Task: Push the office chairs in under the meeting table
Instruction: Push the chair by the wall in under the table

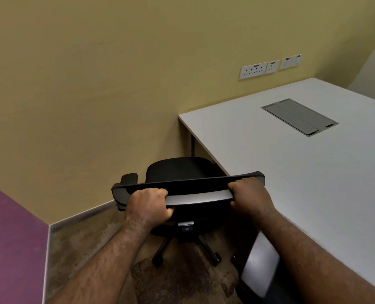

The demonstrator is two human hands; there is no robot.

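I am gripping the black office chair's (182,172) backrest top with both hands — left hand (148,205) and right hand (249,197) curled round it. The white meeting table (291,172) is lying at two o'clock — I judge a level, rightward-swinging push best.

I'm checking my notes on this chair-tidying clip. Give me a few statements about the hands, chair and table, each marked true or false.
1. Both hands grip the top of the chair backrest. True.
2. The left hand rests flat on the table. False: it holds the backrest.
3. The right hand holds nothing. False: it grips the backrest too.
4. A grey cable hatch is set into the tabletop. True.
5. Wall sockets sit above the table. True.
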